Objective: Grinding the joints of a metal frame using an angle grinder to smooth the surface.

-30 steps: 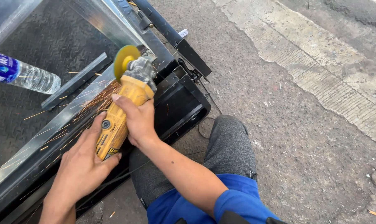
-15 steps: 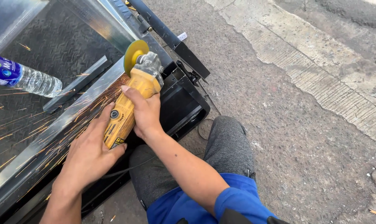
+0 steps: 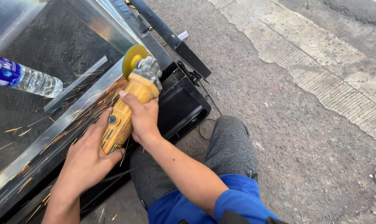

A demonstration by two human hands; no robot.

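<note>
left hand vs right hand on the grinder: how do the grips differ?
The left hand wraps the rear of the yellow angle grinder; the right hand clamps it nearer the disc. The left hand sits lower in view, among the sparks over the metal bar; the right hand sits clear of most of them. Both are bare and closed on the grinder's body.

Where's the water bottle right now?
In the head view the plastic water bottle lies on its side at the far left, on the dark tread plate, left of the yellow angle grinder and apart from both hands.
</note>
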